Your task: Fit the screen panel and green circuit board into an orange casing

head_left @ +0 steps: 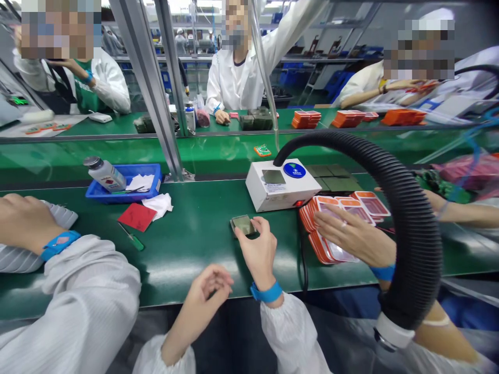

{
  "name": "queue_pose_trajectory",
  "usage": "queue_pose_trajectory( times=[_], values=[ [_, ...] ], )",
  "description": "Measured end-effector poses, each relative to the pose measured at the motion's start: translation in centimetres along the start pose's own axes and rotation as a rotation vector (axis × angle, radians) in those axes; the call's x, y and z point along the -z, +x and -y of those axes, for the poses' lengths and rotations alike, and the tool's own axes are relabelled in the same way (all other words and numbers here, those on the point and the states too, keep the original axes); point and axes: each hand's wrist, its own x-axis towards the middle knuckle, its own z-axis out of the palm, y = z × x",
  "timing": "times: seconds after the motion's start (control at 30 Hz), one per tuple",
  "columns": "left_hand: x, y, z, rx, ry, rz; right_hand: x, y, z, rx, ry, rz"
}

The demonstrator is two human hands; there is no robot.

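Observation:
A small stack of olive-green square plates point(244, 225) is at the middle of the green bench, gripped at its edges between the thumb and fingers of my right hand point(260, 252), which wears a blue wristband. Whether the stack's underside touches the bench, I cannot tell. My left hand point(208, 291) hovers by the bench's front edge, fingers loosely curled and apart from the thumb, holding nothing. Behind the stack stands a white box point(283, 187) with a red switch, and another olive square point(274, 177) lies on its top.
Orange-rimmed trays point(327, 244) are stacked at right under a co-worker's hand point(354, 234). A black flexible hose point(413, 218) arches down at right. Leftward are a blue bin point(156, 182) with a bottle point(105, 174), a red square point(137, 217), a green-handled screwdriver point(135, 240) and another person's hand point(25, 223).

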Motion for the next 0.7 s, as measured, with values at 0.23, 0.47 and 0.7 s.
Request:
queue_pose_trajectory(
  times=[0.23, 0.47, 0.7],
  values=[
    [-1.1, 8.8, -1.0, -0.272, 0.386, -0.306, 0.4, 0.3, -0.3, -0.074, 0.096, 0.025],
    [-1.8, 9.8, -1.2, -0.334, 0.478, -0.286, 0.6, 0.0, 0.0, -0.089, 0.164, 0.011],
    [-1.8, 9.7, -1.1, -0.356, 0.443, -0.340, 1.0, -0.4, 0.5, -0.125, 0.318, -0.002]
  ],
)
